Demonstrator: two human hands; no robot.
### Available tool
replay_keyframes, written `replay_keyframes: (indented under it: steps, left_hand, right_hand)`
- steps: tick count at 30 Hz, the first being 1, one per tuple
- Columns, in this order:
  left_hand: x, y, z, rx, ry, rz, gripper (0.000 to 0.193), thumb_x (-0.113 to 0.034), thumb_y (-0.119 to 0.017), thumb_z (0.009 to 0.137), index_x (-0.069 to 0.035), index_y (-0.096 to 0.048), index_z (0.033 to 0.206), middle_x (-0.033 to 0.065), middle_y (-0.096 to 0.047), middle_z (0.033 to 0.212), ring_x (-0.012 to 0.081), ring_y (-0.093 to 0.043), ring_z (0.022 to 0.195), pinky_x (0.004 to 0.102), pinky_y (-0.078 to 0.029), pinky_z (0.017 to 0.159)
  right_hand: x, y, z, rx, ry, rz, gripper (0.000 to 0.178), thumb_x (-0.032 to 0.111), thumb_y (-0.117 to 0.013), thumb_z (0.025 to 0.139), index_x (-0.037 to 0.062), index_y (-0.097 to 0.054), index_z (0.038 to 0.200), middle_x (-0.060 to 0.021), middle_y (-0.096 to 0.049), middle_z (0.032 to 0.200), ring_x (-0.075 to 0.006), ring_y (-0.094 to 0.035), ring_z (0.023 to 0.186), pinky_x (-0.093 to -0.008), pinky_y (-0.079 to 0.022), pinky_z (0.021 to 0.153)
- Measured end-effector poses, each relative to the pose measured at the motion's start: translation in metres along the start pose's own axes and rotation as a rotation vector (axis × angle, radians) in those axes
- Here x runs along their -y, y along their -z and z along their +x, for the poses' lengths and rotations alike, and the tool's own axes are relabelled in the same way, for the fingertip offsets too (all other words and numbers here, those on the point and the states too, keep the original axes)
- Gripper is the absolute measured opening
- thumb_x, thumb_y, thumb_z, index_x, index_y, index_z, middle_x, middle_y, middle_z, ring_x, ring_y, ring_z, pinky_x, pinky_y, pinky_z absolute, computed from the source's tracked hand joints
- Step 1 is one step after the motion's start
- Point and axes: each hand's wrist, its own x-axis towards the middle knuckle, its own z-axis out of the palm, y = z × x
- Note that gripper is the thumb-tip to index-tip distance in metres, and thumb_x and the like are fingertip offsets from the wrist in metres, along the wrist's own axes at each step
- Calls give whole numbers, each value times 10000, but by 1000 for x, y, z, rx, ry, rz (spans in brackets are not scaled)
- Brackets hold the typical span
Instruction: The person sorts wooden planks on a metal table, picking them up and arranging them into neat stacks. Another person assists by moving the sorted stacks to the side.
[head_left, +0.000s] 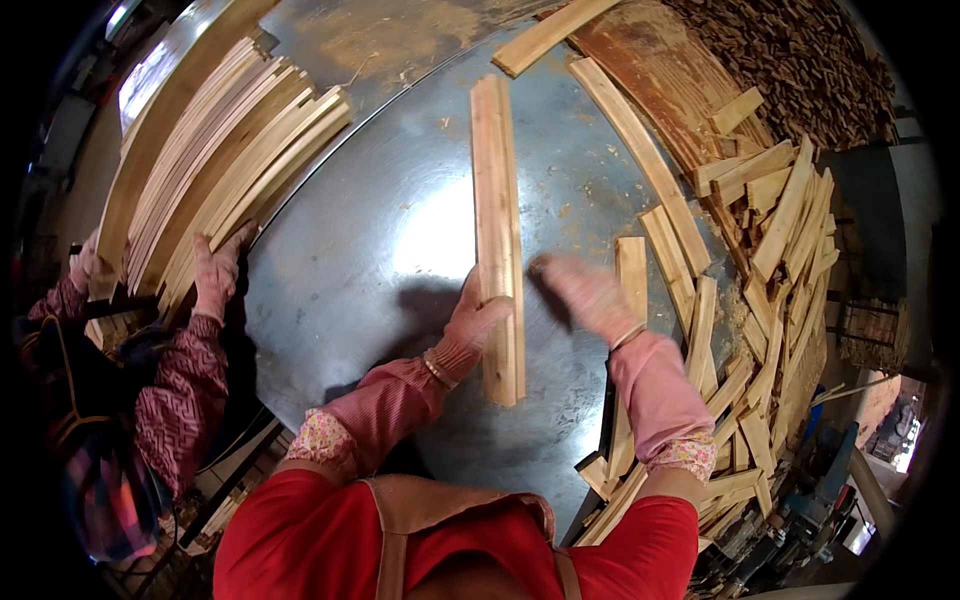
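Note:
Two or so pale wooden strips (pixel 496 200) lie side by side, lengthwise away from me, on the shiny metal tabletop (pixel 350 250). My gloved left hand (pixel 474 318) grips them near their closer end, with its thumb over the top. To the right of the strips, a short gap apart, hovers my gloved right hand (pixel 585 292). Motion smears its fingers, so I cannot make out whether they hold anything. A short wooden board (pixel 631 275) reaches toward me from beside the right wrist.
A co-worker's gloved hands (pixel 215 275) hold a stack of long strips (pixel 225 150) at the left. Loose wood pieces (pixel 785 250) pile up along the right side. A long strip (pixel 645 160) and a stained board (pixel 660 75) lie at the far right; another short board (pixel 550 35) lies at the back.

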Motion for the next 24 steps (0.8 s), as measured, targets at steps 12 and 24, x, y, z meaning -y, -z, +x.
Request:
replay_keyframes:
  steps: [12, 24]
  left_hand:
    - [6, 19, -24, -154, 126, 3, 550, -418, -604, 1133, -34, -594, 1527, 82, -737, 1264, 180, -691, 1101, 355, -569, 1002]
    - [-43, 26, -36, -80, 420, 9, 617, -643, -563, 1085, -142, -595, 1443, 120, -731, 986, 184, -677, 703, 368, -600, 616]
  right_hand:
    - [-222, 115, 54, -408, -527, -419, 972, 654, -664, 954, 232, -304, 1752, -248, -518, 1643, -500, -488, 1491, -574, -431, 1214]
    - [-156, 113, 9, -462, -273, -386, 441, 378, -775, 962, 33, -720, 1231, -227, -786, 1101, -387, -758, 1025, -454, -578, 913]
